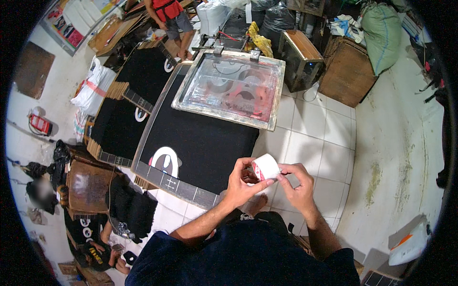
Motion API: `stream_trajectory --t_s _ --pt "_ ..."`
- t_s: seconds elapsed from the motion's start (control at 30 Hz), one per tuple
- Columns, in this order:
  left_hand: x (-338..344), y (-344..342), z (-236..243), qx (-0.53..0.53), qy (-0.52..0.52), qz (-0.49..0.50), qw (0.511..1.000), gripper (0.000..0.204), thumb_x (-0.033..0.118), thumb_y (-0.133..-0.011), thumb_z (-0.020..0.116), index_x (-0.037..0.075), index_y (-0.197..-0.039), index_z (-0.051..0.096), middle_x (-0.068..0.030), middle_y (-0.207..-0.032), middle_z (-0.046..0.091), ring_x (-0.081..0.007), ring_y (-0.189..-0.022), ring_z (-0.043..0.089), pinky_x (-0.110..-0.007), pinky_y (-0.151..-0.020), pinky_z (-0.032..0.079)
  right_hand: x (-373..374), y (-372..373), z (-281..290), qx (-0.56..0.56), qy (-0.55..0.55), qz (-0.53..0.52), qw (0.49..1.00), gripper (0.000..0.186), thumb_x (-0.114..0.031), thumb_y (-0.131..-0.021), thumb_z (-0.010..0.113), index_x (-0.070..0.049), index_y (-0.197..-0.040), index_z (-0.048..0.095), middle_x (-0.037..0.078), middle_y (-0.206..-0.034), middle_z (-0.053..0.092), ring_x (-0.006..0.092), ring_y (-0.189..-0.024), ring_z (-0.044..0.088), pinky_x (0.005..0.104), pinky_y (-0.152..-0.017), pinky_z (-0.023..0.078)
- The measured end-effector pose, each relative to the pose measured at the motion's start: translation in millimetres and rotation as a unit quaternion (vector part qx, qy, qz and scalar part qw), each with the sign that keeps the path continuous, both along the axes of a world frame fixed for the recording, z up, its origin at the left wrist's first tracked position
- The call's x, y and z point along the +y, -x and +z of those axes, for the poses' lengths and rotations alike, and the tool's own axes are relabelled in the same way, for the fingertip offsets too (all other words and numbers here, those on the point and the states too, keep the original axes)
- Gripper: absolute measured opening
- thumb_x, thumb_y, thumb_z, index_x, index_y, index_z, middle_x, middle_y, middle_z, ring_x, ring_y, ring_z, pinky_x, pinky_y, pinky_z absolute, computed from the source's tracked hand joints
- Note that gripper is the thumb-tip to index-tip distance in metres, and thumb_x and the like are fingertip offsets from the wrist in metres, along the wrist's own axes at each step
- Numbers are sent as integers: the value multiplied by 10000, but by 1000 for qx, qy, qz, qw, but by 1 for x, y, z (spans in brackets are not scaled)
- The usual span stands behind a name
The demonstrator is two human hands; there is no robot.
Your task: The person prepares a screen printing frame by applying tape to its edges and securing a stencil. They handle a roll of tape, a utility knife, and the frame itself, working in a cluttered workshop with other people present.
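My left hand (241, 186) is closed round a roll of white tape (268, 166) with red printing inside, held over the edge of the printing board. My right hand (296, 183) pinches the roll's right side with thumb and finger. Just left of the roll, black fabric (210, 148) lies on the board (195, 194), with a white printed shape (169, 157) at its lower left. A framed screen (214, 76) with grey and reddish areas sits over the board's far part.
More boards with black fabric (133, 71) line the left. A person in red (162, 9) stands at the back; a co-worker (98, 252) is low at lower left. A wooden box (348, 71) and sacks (379, 33) are back right, beside a tiled floor (305, 124) and stained wall (400, 167).
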State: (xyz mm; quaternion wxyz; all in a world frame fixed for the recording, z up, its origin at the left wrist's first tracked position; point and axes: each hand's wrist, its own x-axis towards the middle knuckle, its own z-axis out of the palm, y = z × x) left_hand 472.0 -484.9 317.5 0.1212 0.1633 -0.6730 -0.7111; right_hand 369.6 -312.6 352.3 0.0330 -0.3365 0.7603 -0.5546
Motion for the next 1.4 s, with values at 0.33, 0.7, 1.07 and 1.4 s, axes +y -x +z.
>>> stream_trajectory --t_s 0.33,0.7,1.07,1.4 --pt "23 42 6 -110 96 -20 989 800 349 -730 963 -9 -1302 534 -123 -1131 660 -182 -950 691 -343 -842 595 39 44 -21 25 -37 -4 999 118 -10 -862 767 -28 -979 763 106 -894 740 229 -754 700 343 -690 555" --pt "16 189 -30 -30 183 -17 983 894 351 -644 993 -21 -1314 533 -150 -1118 662 -225 -965 684 -355 -845 582 32 188 -63 50 -127 2 991 178 -14 -930 677 8 -1082 589 147 -932 678 282 -813 688 385 -773 555" --pt "-70 341 -20 -79 115 54 989 862 380 -668 968 -18 -1298 536 -175 -1108 654 -295 -970 688 -396 -829 576 -67 363 -31 -32 -112 46 992 153 -24 -879 796 8 -1017 737 145 -954 770 203 -836 750 310 -754 579" --pt "-98 354 -23 -168 96 260 946 843 301 -681 986 -41 -1298 523 -138 -1080 685 -160 -869 706 -314 -734 607 -175 443 -59 -80 -136 282 946 119 -80 -936 733 -1 -1013 689 144 -877 745 229 -767 748 335 -680 590"
